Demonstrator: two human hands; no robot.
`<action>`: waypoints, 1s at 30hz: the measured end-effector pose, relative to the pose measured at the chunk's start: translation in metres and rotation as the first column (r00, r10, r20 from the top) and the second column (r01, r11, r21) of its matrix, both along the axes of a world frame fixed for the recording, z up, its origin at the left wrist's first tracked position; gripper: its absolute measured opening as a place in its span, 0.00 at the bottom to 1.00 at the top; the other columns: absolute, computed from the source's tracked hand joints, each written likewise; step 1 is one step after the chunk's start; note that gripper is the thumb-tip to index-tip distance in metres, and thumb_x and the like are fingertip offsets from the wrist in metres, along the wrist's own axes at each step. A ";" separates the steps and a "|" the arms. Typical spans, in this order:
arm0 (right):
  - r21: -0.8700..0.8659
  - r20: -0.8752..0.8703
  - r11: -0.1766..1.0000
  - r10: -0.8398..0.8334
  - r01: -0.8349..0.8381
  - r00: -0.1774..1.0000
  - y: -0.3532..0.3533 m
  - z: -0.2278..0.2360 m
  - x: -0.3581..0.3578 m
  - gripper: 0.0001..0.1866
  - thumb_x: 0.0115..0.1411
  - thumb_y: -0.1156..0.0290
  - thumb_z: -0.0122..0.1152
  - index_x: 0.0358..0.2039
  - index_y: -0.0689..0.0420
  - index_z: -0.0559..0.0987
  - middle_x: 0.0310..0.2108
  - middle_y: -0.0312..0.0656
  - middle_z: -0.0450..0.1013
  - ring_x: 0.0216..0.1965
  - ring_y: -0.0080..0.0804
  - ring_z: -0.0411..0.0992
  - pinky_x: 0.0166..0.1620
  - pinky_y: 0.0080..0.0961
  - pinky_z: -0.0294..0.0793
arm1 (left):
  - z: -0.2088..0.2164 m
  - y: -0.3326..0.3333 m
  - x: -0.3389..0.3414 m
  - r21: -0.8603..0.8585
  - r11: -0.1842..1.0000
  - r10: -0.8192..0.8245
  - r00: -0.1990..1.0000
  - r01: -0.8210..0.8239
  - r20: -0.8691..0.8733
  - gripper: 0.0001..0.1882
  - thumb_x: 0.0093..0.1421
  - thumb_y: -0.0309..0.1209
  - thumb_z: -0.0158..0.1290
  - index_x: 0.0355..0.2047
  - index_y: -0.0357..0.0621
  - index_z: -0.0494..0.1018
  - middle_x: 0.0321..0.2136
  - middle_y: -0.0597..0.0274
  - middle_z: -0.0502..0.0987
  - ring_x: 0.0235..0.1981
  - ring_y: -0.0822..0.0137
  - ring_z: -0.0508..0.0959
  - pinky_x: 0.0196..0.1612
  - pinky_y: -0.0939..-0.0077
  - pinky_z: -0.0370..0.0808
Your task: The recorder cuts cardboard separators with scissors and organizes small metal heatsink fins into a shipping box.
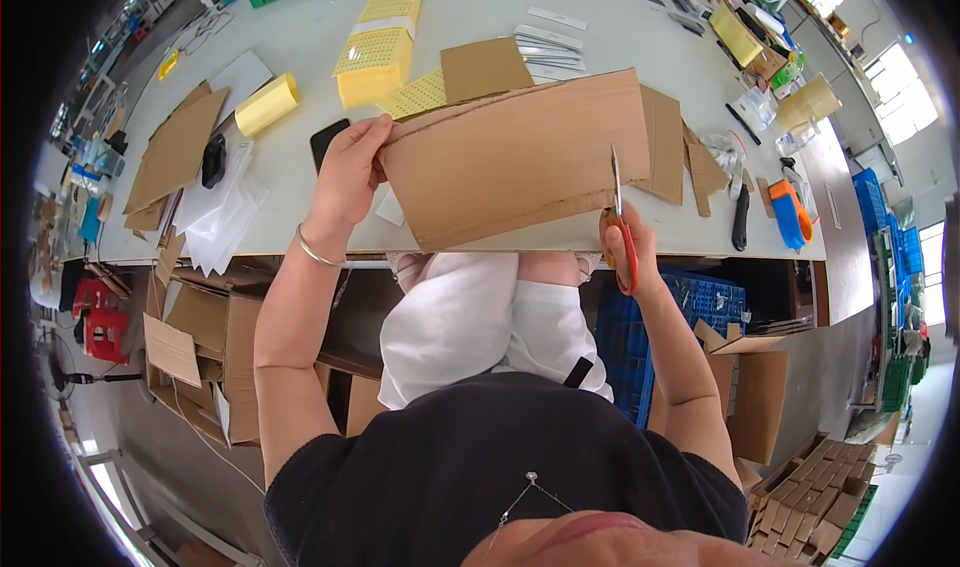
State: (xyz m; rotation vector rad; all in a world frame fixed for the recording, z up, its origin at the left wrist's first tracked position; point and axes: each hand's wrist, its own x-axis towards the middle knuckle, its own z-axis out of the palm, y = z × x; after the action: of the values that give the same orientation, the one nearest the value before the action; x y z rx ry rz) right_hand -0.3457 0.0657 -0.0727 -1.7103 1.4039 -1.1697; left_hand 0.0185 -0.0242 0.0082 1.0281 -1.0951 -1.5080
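Note:
My left hand (358, 164) grips a brown cardboard sheet (515, 162) by its upper left corner, thumb on top. The sheet is tilted above the table's near edge. My right hand (630, 239) is closed round the orange handles of a pair of scissors (622, 222). Their blades point away from me and lie over the sheet's right part, near its lower right edge. Whether they are cutting into the board I cannot tell. Smaller cardboard pieces (662, 147) lie behind and to the right of the sheet.
On the table (290, 182) are a yellow perforated stack (378, 49), a rolled yellow sheet (267, 105), a black phone (326, 145) and clear plastic bags (220, 207). At right lie a black-handled tool (740, 219) and an orange-and-blue tape dispenser (790, 214). An open carton (225, 342) stands below left, a blue crate (628, 342) under the table.

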 end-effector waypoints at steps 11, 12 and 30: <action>0.187 0.283 0.982 -0.085 0.032 0.955 -0.001 0.021 0.001 0.24 0.67 0.53 0.46 0.49 0.63 0.70 0.17 0.30 0.61 0.18 0.15 0.58 0.22 0.14 0.58 | -0.025 -0.044 0.030 -0.199 0.937 0.303 0.952 -0.288 0.052 0.13 0.65 0.37 0.49 0.36 0.38 0.75 0.23 0.75 0.70 0.21 0.84 0.64 0.23 0.86 0.61; 0.129 0.268 0.991 -0.074 0.041 0.960 -0.005 0.017 -0.011 0.26 0.67 0.52 0.45 0.50 0.64 0.69 0.17 0.30 0.62 0.17 0.15 0.59 0.21 0.13 0.57 | -0.022 -0.043 0.031 -0.205 0.926 0.332 0.942 -0.316 0.049 0.14 0.66 0.37 0.49 0.36 0.38 0.75 0.23 0.76 0.71 0.22 0.84 0.64 0.24 0.87 0.61; -0.008 0.286 0.961 -0.263 0.277 0.921 0.017 0.020 -0.046 0.20 0.66 0.59 0.52 0.51 0.61 0.70 0.21 0.24 0.59 0.19 0.10 0.55 0.22 0.10 0.52 | 0.015 -0.046 -0.036 -0.849 0.510 0.590 0.663 0.137 0.461 0.12 0.55 0.30 0.59 0.40 0.41 0.75 0.45 0.56 0.76 0.49 0.58 0.73 0.52 0.66 0.69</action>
State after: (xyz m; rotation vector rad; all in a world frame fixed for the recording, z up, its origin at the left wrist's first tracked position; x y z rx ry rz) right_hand -0.3913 0.0827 -0.0525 -1.3407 1.4700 -1.5434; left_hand -0.0180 -0.0705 0.0236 0.9755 -1.8632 -0.0905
